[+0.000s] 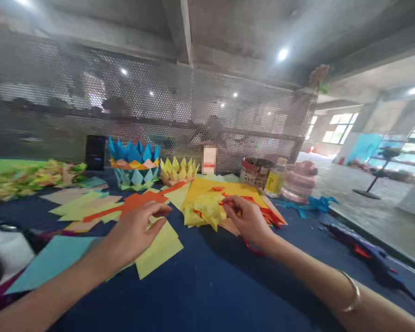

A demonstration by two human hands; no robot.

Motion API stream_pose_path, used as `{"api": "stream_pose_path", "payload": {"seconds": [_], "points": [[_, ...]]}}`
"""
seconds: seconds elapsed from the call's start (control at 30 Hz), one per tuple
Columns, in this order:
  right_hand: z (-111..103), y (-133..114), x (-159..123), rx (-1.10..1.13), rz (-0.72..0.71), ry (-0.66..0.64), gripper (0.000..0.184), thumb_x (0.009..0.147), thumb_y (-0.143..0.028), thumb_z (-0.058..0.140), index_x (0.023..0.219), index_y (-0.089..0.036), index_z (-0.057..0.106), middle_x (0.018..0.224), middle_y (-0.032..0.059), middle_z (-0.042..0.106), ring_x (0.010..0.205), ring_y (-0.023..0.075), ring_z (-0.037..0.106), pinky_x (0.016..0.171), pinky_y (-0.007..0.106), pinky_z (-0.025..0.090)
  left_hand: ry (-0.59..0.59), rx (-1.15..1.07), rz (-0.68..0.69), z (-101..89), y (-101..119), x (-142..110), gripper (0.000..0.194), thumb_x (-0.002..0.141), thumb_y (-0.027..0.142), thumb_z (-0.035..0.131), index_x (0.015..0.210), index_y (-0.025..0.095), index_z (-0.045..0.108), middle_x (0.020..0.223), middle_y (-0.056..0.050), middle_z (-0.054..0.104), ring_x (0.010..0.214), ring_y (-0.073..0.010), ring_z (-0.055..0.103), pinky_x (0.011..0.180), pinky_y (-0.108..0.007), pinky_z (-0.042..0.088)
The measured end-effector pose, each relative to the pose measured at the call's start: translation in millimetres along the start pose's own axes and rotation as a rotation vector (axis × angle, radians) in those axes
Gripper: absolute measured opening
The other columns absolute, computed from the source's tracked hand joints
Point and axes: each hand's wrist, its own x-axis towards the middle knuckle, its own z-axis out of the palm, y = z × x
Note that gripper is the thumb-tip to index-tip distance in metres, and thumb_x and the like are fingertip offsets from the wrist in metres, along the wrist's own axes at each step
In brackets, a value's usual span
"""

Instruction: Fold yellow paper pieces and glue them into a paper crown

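One dark blue table [200, 295] bears two zigzag-rimmed paper crowns: one blue-topped [133, 154], one yellow [180, 173]. My left hand [138, 226] hangs over orange paper [136, 199], fingers loosely parted; beside one yellow paper cluster [210, 210], my right hand [247, 219] pinches one red scrap [222, 204].

You face dark blue cloth [193, 295], pale-yellow paper pieces [209, 211], orange-red strips [271, 216], a light-blue sheet [53, 260], a paper bowl [135, 177] banded blue, orange and teal, a pink bottle [299, 184], and grey, hole-patterned mesh [263, 106].
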Motion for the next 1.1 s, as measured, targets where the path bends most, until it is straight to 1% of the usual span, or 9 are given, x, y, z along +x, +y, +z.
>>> {"api": "stream_pose_path", "payload": {"seconds": [0.23, 0.33, 0.43, 0.57, 0.67, 0.83, 0.93, 1.03, 1.1], "points": [[11, -19, -28, -0.114, -0.436, -0.189, 0.019, 0.091, -0.026, 0.046, 0.100, -0.019, 0.061, 0.086, 0.0051, 0.067, 0.081, 0.0160, 0.060, 0.074, 0.029, 0.042, 0.004, 0.151, -0.006, -9.0, -20, 7, 0.040, 0.078, 0.045, 0.044, 0.100, 0.019, 0.066, 0.108, -0.010, 0.068, 0.094, -0.0290, 0.063, 0.076, -0.037, 0.048], [9, -22, -31, -0.155, -0.512, -0.294, 0.023, 0.093, -0.029, 0.042, 0.106, -0.020, 0.059, 0.093, 0.0059, 0.067, 0.087, 0.0177, 0.060, 0.079, 0.032, 0.041, -0.069, 0.198, -0.029, -6.2, -26, 6, 0.041, 0.076, 0.049, 0.048, 0.099, 0.020, 0.066, 0.106, -0.010, 0.068, 0.096, -0.0292, 0.063, 0.078, -0.036, 0.046], [9, -19, -28, -0.200, -0.440, -0.354, 0.029, 0.093, -0.032, 0.043, 0.116, -0.019, 0.055, 0.100, 0.0086, 0.066, 0.094, 0.0208, 0.059, 0.082, 0.036, 0.041, -0.146, 0.190, -0.043, -2.3, -30, 5, 0.046, 0.070, 0.053, 0.055, 0.102, 0.020, 0.063, 0.108, -0.010, 0.067, 0.100, -0.0292, 0.062, 0.079, -0.035, 0.046], [10, -12, -22, -0.194, -0.276, -0.313, 0.034, 0.092, -0.034, 0.043, 0.121, -0.017, 0.052, 0.107, 0.0109, 0.064, 0.099, 0.0231, 0.057, 0.083, 0.037, 0.043, -0.166, 0.159, -0.055, -0.1, -31, 5, 0.049, 0.065, 0.052, 0.061, 0.102, 0.021, 0.062, 0.111, -0.010, 0.065, 0.102, -0.0292, 0.060, 0.080, -0.034, 0.045], [11, -11, -22, -0.124, -0.297, -0.285, 0.028, 0.093, -0.031, 0.041, 0.116, -0.019, 0.054, 0.104, 0.0068, 0.065, 0.097, 0.0201, 0.057, 0.085, 0.035, 0.044, -0.190, 0.140, -0.060, -1.4, -30, 4, 0.045, 0.066, 0.051, 0.060, 0.099, 0.021, 0.062, 0.104, -0.009, 0.066, 0.096, -0.0280, 0.062, 0.074, -0.031, 0.044], [13, -15, -26, -0.093, -0.373, -0.247, 0.025, 0.091, -0.027, 0.045, 0.111, -0.018, 0.057, 0.099, 0.0056, 0.065, 0.092, 0.0181, 0.058, 0.083, 0.033, 0.044, -0.269, 0.172, -0.102, -4.5, -23, 2, 0.042, 0.070, 0.049, 0.056, 0.100, 0.020, 0.060, 0.075, -0.002, 0.061, 0.067, -0.0213, 0.059, 0.056, -0.027, 0.035], [13, -16, -27, -0.067, -0.378, -0.237, 0.023, 0.091, -0.025, 0.045, 0.109, -0.018, 0.058, 0.098, 0.0055, 0.066, 0.091, 0.0175, 0.059, 0.081, 0.032, 0.044, -0.263, 0.132, -0.099, -6.3, -15, 1, 0.031, 0.068, 0.045, 0.059, 0.087, 0.020, 0.061, 0.066, 0.001, 0.056, 0.061, -0.0189, 0.054, 0.053, -0.026, 0.031], [13, -18, -27, -0.011, -0.350, -0.217, 0.022, 0.091, -0.024, 0.045, 0.107, -0.018, 0.058, 0.097, 0.0054, 0.066, 0.090, 0.0166, 0.060, 0.081, 0.031, 0.044, -0.278, -0.026, -0.089, -8.4, -3, -1, 0.023, 0.067, 0.041, 0.062, 0.067, 0.019, 0.056, 0.060, 0.002, 0.054, 0.060, -0.0178, 0.054, 0.053, -0.025, 0.031], [13, -20, -29, 0.041, -0.304, -0.215, 0.021, 0.091, -0.026, 0.045, 0.105, -0.018, 0.059, 0.095, 0.0051, 0.066, 0.089, 0.0159, 0.060, 0.081, 0.030, 0.044, -0.339, -0.308, -0.109, -9.0, 7, -4, 0.023, 0.069, 0.041, 0.063, 0.068, 0.019, 0.056, 0.067, 0.000, 0.061, 0.066, -0.0183, 0.058, 0.057, -0.025, 0.038]]}}
